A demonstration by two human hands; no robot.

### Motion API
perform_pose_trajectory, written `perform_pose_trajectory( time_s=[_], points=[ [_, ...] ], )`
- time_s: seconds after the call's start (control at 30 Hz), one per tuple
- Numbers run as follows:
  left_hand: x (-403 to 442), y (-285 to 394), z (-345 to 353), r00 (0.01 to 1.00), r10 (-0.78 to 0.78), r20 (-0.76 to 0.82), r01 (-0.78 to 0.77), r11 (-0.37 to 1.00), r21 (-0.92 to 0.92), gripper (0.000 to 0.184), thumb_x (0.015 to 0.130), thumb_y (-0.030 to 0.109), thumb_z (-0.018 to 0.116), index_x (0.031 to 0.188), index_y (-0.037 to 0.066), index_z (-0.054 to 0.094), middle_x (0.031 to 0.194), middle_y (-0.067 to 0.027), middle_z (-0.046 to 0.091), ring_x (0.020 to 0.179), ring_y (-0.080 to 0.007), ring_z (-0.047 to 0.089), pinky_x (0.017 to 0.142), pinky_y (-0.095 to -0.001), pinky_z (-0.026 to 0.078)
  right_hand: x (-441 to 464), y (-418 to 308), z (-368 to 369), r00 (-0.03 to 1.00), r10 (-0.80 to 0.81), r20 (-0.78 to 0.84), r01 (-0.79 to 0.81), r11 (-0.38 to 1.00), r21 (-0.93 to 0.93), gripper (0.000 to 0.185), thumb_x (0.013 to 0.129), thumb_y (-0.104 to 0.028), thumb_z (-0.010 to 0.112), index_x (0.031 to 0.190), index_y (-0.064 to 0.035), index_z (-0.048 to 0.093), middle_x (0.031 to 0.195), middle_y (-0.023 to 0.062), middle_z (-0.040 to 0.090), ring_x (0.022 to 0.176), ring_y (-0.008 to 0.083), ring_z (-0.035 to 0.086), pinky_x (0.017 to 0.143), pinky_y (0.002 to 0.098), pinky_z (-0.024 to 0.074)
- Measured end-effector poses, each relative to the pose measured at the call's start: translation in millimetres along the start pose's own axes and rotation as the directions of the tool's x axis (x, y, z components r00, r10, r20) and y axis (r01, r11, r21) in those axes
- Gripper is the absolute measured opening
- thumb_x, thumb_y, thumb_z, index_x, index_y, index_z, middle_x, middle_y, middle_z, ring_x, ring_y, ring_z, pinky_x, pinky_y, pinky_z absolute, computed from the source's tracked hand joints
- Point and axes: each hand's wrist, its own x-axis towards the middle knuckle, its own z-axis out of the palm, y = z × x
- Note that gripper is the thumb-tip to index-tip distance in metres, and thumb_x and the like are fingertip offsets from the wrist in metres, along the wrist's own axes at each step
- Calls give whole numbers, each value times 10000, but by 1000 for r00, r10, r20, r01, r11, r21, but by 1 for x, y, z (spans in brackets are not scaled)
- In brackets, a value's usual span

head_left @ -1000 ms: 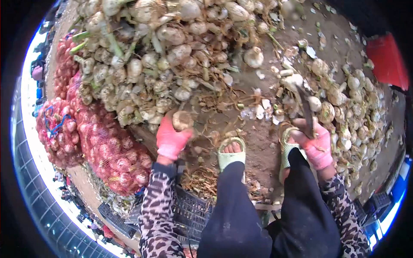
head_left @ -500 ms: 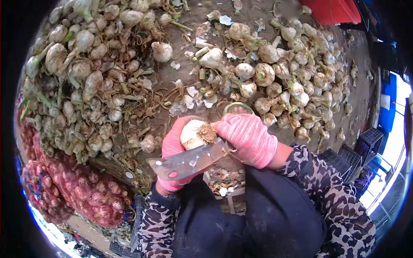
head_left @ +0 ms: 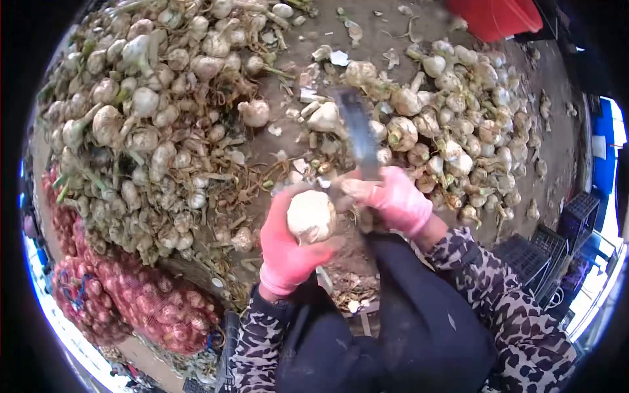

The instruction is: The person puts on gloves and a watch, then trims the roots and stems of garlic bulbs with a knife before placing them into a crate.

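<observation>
My left hand [head_left: 285, 245], in a pink glove, is wrapped round a whitish garlic bulb [head_left: 311, 216] in front of my knees. Just to the right, my right hand [head_left: 396, 200], gloved in pink too, grips a knife [head_left: 358, 131]. Its wide dark blade points up and away and is blurred by motion, apart from the bulb. The handle is hidden in my fingers. Beyond the hands, more bulbs with cut stems [head_left: 402, 134] and bits of peel lie on the ground.
A large heap of garlic [head_left: 144, 101] rises at the left, and a second pile [head_left: 458, 157] spreads at the right. Red mesh sacks [head_left: 157, 301] of bulbs lie lower left. A red container [head_left: 498, 16] stands at the top right, dark crates [head_left: 524, 255] at the right.
From reaching beside the left heap, my left hand has brought a bulb to the middle. The knife, lying across the bulb half a second ago, has swung up and away from it.
</observation>
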Motion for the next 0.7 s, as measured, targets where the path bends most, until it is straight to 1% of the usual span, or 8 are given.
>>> perform_pose_trajectory(
  time_s=[0.13,0.17,0.23,0.37,0.43,0.53,0.63,0.7],
  points=[
    [9,-27,-12,915,369,164,-374,620,690,748,640,144,782,1254,-25,388,1248,-154,466,1110,-221,502,909,-329,427,3,7,13,988,-106,116,107,994,-1,385,740,-209,735,1046,0,628,920,56,661,833,99,592,740,256,480],
    [5,-37,-17,974,226,-34,-202,919,338,756,675,159,758,1290,-24,357,1286,-168,423,1145,-218,470,917,-330,420,2,7,14,980,-160,116,161,987,-2,390,732,-167,737,1063,2,620,951,58,656,862,106,592,773,260,476],
    [-3,-36,-29,995,-87,-47,63,923,-379,697,761,205,695,1326,-24,357,1258,-167,452,1109,-183,486,876,-307,436,2,8,14,932,-308,190,310,951,19,423,720,-79,735,1114,-8,597,1012,64,647,925,113,584,832,266,468],
    [-7,-21,-26,970,-233,-62,228,970,-85,291,823,65,593,1108,6,572,921,-18,606,720,-106,566,677,-260,478,6,9,17,897,-370,242,423,877,-229,406,745,-109,713,1122,-26,587,1021,83,644,923,152,605,794,293,488],
    [-7,-27,-30,991,-119,-59,120,992,28,288,823,65,588,1105,9,574,925,-27,611,704,-116,575,656,-264,483,12,12,13,725,-634,268,589,371,-717,352,736,-114,681,1067,-36,593,934,119,635,847,252,624,741,339,499],
    [-7,-45,-38,987,147,-64,-125,956,265,274,798,46,571,1068,9,600,933,-78,622,753,-161,601,692,-268,482,17,18,14,597,-689,411,638,96,-764,316,702,-118,646,1004,-46,586,867,148,604,813,323,595,706,381,492],
    [-15,-23,-45,969,245,-42,-229,945,234,256,744,27,549,985,-17,627,949,-128,613,866,-203,594,777,-266,456,61,64,-35,913,-401,71,186,255,-949,281,685,-129,637,961,-102,597,888,114,602,854,305,598,729,383,491],
    [-11,-22,-61,965,244,-102,-212,944,254,327,791,61,565,1104,-31,555,951,-100,602,780,-147,571,689,-247,454,58,84,-61,856,-483,-186,148,573,-806,194,703,-83,666,894,-89,632,855,103,639,774,244,624,698,343,496]
  ],
)
